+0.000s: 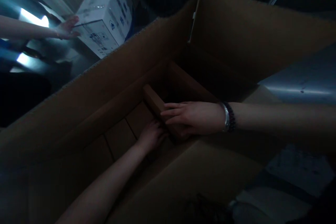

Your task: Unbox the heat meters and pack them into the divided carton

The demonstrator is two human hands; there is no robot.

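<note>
I see a narrow brown box [154,99] upright inside a large open carton [236,31], right of a row of brown boxes [119,138]. My right hand [187,117] lies over its top, fingers extended; I cannot tell whether they grip. My left hand [152,134] reaches down just left of it, grasp unclear to me. At far left, a co-worker's hand [67,28] touches a white carton [101,21].
</note>
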